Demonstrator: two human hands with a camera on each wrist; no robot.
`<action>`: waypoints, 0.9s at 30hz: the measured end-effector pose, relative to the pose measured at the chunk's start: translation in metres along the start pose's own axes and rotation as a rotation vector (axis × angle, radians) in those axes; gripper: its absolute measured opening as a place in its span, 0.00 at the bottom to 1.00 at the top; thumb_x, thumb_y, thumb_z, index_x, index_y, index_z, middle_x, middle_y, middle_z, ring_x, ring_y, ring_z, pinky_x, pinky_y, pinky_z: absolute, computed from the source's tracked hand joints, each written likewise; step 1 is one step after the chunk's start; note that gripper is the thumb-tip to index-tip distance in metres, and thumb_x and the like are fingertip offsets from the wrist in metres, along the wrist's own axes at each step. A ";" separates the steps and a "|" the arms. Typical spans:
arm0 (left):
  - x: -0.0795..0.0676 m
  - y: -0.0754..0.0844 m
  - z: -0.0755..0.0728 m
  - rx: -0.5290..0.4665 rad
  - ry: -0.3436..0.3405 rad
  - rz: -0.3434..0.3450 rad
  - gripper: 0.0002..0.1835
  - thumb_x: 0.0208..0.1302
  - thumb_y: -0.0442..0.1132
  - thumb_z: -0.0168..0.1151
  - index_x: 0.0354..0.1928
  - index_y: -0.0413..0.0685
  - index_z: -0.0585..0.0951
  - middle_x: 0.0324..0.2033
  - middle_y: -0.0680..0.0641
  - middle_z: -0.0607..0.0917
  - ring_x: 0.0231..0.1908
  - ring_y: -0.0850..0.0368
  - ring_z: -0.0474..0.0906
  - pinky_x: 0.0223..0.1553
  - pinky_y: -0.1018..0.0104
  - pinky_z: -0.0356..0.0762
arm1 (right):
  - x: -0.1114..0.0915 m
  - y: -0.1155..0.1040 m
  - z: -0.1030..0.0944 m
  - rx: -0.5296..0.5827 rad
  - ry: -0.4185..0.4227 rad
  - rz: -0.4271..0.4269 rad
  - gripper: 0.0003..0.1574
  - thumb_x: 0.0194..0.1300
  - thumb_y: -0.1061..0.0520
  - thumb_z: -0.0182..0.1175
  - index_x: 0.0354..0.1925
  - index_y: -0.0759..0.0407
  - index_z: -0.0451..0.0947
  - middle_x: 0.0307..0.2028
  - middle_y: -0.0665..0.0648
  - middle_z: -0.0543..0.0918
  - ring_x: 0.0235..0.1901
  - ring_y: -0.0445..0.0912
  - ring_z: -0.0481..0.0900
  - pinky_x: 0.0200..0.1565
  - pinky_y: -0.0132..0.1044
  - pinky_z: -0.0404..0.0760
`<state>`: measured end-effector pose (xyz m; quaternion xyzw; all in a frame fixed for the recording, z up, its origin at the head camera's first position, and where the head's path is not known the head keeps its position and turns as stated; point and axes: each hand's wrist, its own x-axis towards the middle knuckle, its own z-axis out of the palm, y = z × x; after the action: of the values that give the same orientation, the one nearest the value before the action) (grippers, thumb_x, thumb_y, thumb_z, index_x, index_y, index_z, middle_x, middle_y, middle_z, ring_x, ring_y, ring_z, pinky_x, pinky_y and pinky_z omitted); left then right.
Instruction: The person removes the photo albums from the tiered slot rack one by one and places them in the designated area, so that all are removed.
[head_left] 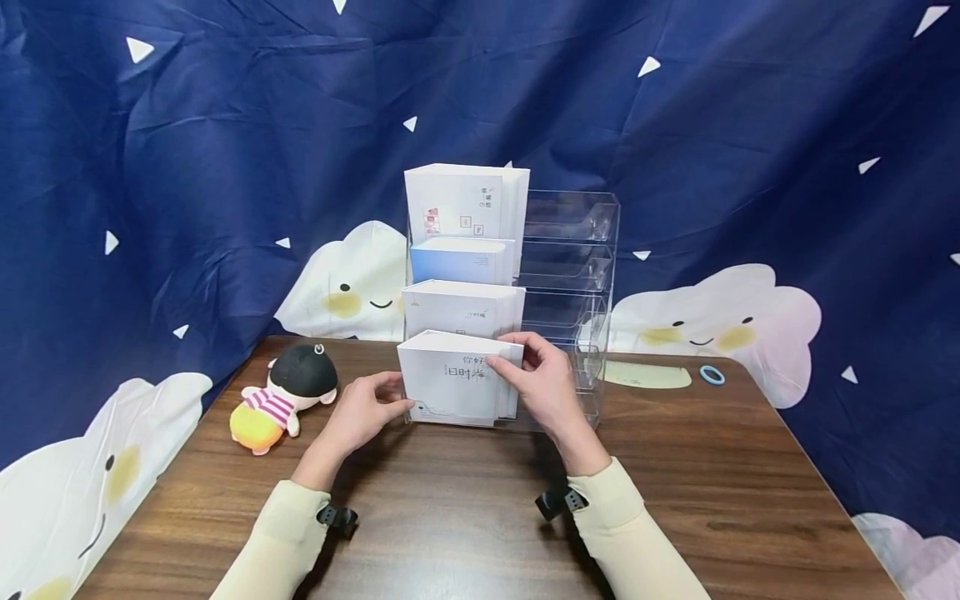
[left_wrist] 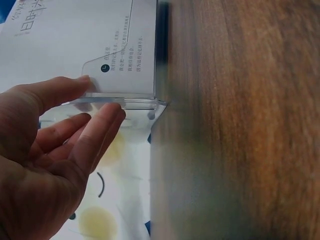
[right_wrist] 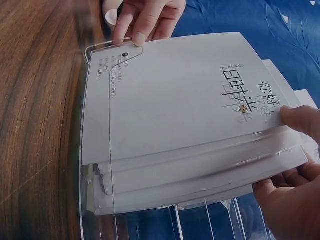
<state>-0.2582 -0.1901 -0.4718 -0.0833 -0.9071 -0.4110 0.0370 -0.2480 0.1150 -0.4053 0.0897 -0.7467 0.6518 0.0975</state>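
Pinching front book's (head_left: 450, 387) right edge, right grip (head_left: 551, 385); left grip (head_left: 366, 410) spread, touching rack (head_left: 572, 243) edge; tabletop (head_left: 450, 500) before both

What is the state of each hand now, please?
Left hand: open, touching the clear rack at its left edge.
Right hand: closed, holding the front white book near its upper right corner.

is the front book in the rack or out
In: the right wrist view shows the lower part of the book behind the clear front of the rack.
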 end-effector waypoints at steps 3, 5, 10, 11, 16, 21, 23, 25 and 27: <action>0.000 0.000 -0.001 -0.001 0.004 0.001 0.28 0.71 0.42 0.79 0.68 0.39 0.85 0.56 0.39 0.94 0.53 0.47 0.94 0.60 0.44 0.88 | 0.000 0.000 0.001 -0.001 0.001 -0.006 0.21 0.68 0.61 0.80 0.57 0.62 0.88 0.59 0.65 0.90 0.53 0.44 0.87 0.49 0.25 0.86; 0.000 0.000 -0.001 -0.003 0.005 0.000 0.28 0.71 0.42 0.79 0.68 0.39 0.85 0.56 0.39 0.94 0.53 0.47 0.94 0.60 0.45 0.88 | 0.001 0.000 0.001 0.002 0.001 -0.012 0.21 0.68 0.61 0.80 0.57 0.63 0.88 0.59 0.65 0.90 0.52 0.43 0.87 0.49 0.25 0.86; -0.001 0.001 -0.001 -0.010 0.004 0.002 0.28 0.71 0.42 0.79 0.68 0.39 0.85 0.57 0.38 0.94 0.52 0.48 0.95 0.59 0.46 0.89 | 0.000 0.000 0.002 0.021 0.002 -0.023 0.20 0.69 0.62 0.79 0.57 0.64 0.87 0.58 0.66 0.90 0.52 0.42 0.86 0.50 0.24 0.86; 0.000 0.001 0.000 -0.010 0.003 0.006 0.28 0.71 0.41 0.79 0.68 0.39 0.85 0.57 0.38 0.94 0.52 0.48 0.95 0.59 0.46 0.89 | 0.000 0.000 0.002 0.024 0.001 -0.026 0.20 0.69 0.62 0.79 0.57 0.65 0.87 0.57 0.66 0.89 0.52 0.42 0.86 0.50 0.24 0.86; 0.000 0.002 -0.001 -0.011 0.007 0.013 0.28 0.71 0.41 0.79 0.69 0.39 0.84 0.56 0.39 0.94 0.52 0.48 0.94 0.59 0.45 0.88 | 0.000 0.000 0.003 0.042 -0.007 -0.051 0.19 0.71 0.64 0.77 0.57 0.66 0.86 0.57 0.67 0.89 0.52 0.41 0.86 0.51 0.24 0.86; 0.000 0.001 0.000 -0.012 0.005 0.009 0.28 0.71 0.41 0.79 0.69 0.39 0.84 0.56 0.40 0.94 0.52 0.49 0.94 0.60 0.45 0.88 | -0.001 0.002 0.004 0.044 -0.001 -0.063 0.19 0.71 0.64 0.76 0.57 0.66 0.86 0.56 0.68 0.89 0.50 0.38 0.86 0.49 0.24 0.86; 0.000 0.001 0.000 -0.011 0.006 0.011 0.28 0.71 0.41 0.79 0.69 0.39 0.84 0.56 0.40 0.94 0.52 0.48 0.94 0.60 0.45 0.88 | -0.001 0.003 0.006 0.043 0.004 -0.070 0.19 0.71 0.64 0.76 0.58 0.66 0.86 0.56 0.68 0.90 0.49 0.37 0.86 0.49 0.24 0.86; 0.000 0.001 0.000 -0.010 0.010 0.014 0.28 0.71 0.41 0.79 0.69 0.40 0.85 0.55 0.40 0.95 0.51 0.48 0.94 0.60 0.44 0.88 | -0.001 0.003 0.007 0.039 0.009 -0.077 0.19 0.72 0.64 0.76 0.58 0.66 0.86 0.55 0.68 0.90 0.48 0.37 0.87 0.49 0.24 0.86; 0.000 0.002 0.000 -0.009 0.011 0.014 0.28 0.71 0.41 0.79 0.69 0.40 0.85 0.55 0.40 0.94 0.51 0.48 0.94 0.60 0.44 0.88 | -0.002 0.002 0.008 0.038 0.013 -0.083 0.18 0.72 0.65 0.76 0.57 0.66 0.86 0.55 0.68 0.90 0.48 0.37 0.87 0.49 0.24 0.86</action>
<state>-0.2578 -0.1892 -0.4702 -0.0877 -0.9044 -0.4152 0.0443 -0.2466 0.1071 -0.4084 0.1182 -0.7293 0.6618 0.1275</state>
